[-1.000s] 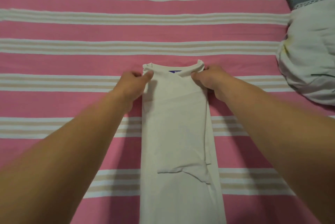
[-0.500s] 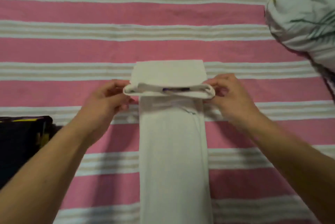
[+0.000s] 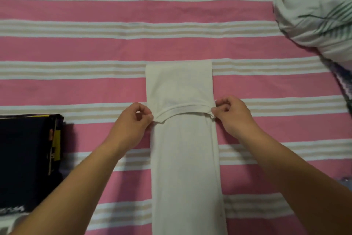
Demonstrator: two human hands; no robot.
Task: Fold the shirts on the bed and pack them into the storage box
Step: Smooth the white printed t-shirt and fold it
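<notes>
I see the collar end of the white shirt [image 3: 187, 139] now pulled toward me and folded over the long strip; a second ago it lay flat at the far end. Left hand [image 3: 132, 124] pinches the collar's left corner, right hand [image 3: 231, 116] pinches the right corner. Shirt lies mid-bed on the striped sheet [image 3: 76, 50], so I judge the lengthwise fold is started, not finished. Dark folded garment [image 3: 28, 160] well left of the shirt, crumpled pale bedding [image 3: 320, 15] far right of it. Its yellow print is unreadable, no storage box in view
</notes>
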